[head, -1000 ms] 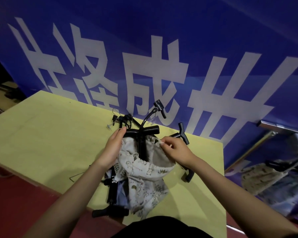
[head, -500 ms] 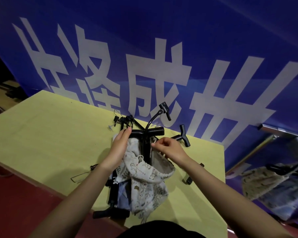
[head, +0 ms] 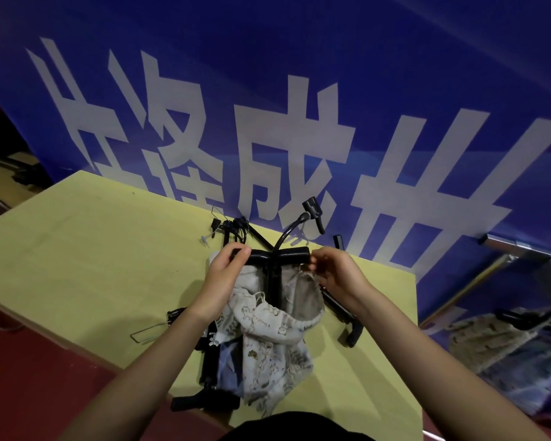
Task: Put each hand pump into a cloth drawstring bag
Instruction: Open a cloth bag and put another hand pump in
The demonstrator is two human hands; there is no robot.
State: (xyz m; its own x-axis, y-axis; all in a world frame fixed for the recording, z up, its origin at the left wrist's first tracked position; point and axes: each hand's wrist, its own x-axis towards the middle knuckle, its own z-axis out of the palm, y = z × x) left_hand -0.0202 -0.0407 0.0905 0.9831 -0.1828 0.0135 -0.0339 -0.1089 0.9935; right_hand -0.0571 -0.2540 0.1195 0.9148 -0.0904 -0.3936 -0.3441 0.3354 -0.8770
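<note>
A black hand pump [head: 279, 256] stands in the mouth of a beige printed drawstring bag [head: 271, 316]; its T-handle and curved hose stick out above the cloth. My left hand [head: 225, 275] grips the bag's left rim beside the handle's left end. My right hand [head: 334, 275] pinches the bag's right rim just under the handle's right end. Another black pump [head: 210, 374] lies under the bag toward the near table edge, partly hidden by cloth. A third pump [head: 347, 319] lies to the right, behind my right wrist.
The yellow table [head: 93, 265] ends close to my body and at the right. More black pump parts [head: 236, 227] lie at the far edge against the blue banner [head: 268, 106]. A wire loop [head: 150, 329] lies left. Filled bags [head: 516, 354] sit below, right of the table.
Both hands moved up and apart along the bag's rim to the level of the pump handle, spreading the mouth wider. The pump sits deeper in the bag.
</note>
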